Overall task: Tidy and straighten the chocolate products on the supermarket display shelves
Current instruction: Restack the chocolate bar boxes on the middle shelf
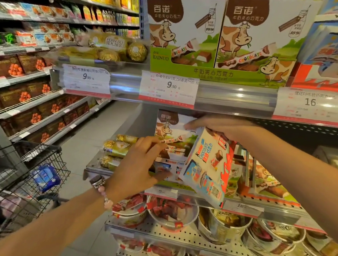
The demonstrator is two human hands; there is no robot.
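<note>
My right hand point(224, 128) grips the top edge of a white and orange Kinder chocolate box point(209, 169), which hangs tilted in front of the middle shelf point(259, 206). My left hand point(139, 166) reaches into that shelf, fingers curled on small chocolate packs point(172, 148) stacked above flat Kinder boxes point(169, 167). Behind them stands a cow-print Bainuo chocolate carton point(168, 125). Two larger Bainuo display cartons point(220, 40) stand upright on the top shelf.
Gold Ferrero Rocher packs point(112, 149) lie at the middle shelf's left end, and more sit on the top shelf point(118, 46). Dove chocolate tubs point(222, 226) fill the lower shelves. A wire shopping trolley point(27, 178) stands at my left in the aisle.
</note>
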